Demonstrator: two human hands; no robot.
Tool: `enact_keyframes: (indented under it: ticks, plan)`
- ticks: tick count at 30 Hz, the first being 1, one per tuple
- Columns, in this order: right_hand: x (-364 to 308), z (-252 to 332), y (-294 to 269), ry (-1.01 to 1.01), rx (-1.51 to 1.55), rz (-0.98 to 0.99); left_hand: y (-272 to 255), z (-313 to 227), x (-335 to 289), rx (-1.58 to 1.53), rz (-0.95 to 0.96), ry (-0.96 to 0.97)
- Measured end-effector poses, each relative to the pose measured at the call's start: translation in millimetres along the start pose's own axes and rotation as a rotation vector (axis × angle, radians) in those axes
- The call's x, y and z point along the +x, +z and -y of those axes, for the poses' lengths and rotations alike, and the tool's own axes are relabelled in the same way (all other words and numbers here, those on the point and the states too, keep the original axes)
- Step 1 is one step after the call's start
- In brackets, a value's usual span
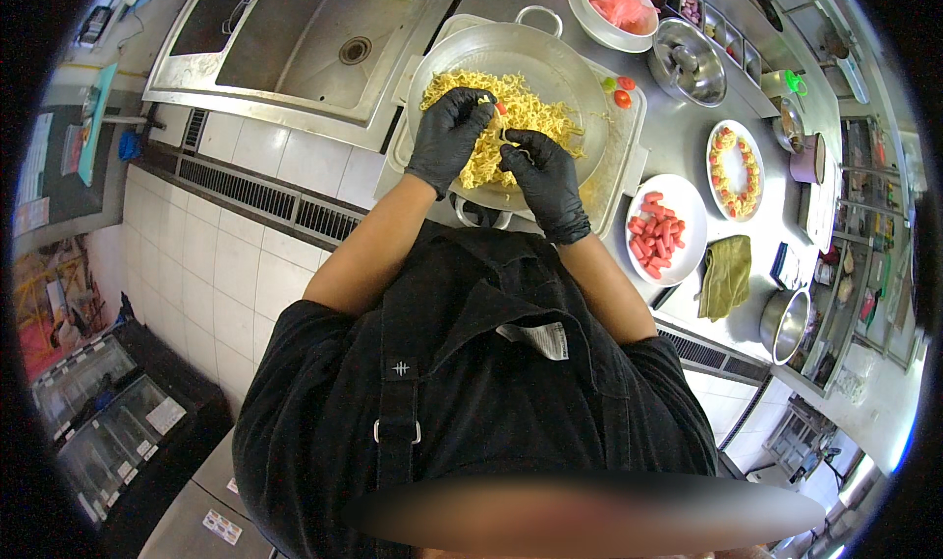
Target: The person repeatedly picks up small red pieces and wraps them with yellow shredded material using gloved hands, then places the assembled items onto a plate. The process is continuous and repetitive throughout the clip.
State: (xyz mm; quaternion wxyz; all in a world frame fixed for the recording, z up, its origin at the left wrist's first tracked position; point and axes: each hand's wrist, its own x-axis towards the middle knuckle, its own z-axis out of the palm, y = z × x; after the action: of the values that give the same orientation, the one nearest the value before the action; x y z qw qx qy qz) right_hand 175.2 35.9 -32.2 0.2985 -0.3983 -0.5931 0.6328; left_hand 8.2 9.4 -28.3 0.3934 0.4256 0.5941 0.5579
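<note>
Both my hands wear black gloves and work over a wide metal pan (575,68) of yellow noodles (535,112). Between the thumb and fingers of my left hand (450,139) is a small red sausage piece (501,109), partly hidden, with pale noodle strands by it. My right hand (545,181) is closed in a pinch close beside it, on noodle strands that hang between the two hands. To the right, a white plate (691,191) carries a pile of cut red sausages (656,235).
Under the pan lies a metal tray (624,161) with tomato pieces (623,98). Rightward are an oval plate with a ring of noodle-and-sausage pieces (722,171), a steel bowl (688,63), a green cloth (725,276) and a pot (786,325). A sink (295,78) is at left.
</note>
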Motion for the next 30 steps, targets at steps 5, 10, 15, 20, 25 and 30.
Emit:
enact_keyframes:
  ticks: [5, 10, 15, 20, 25, 30]
  plan:
    - [1.2, 18.5, 5.9, -0.177, -0.379, -0.154, 1.2, -0.4, -1.9, -0.118, 0.011, -0.085]
    - [11.9, -1.9, 0.7, -0.185, -0.397, -0.111, 3.5, 1.7, -1.5, -0.194, 0.039, -0.103]
    - [10.8, -1.3, -6.8, -0.153, -0.294, -0.07, -4.2, 5.7, 1.6, -0.132, 0.056, -0.127]
    - [2.8, 12.6, 0.3, -0.155, -0.309, 0.017, -3.3, -2.3, 0.1, -0.069, -0.006, -0.14]
    - [8.3, -2.1, -7.4, -0.061, -0.318, 0.138, -12.5, -14.1, 2.8, -0.35, 0.043, -0.291]
    - [23.5, 2.1, -34.2, 0.139, -0.09, 0.288, -33.6, -25.3, 6.2, -0.245, 0.284, -0.225]
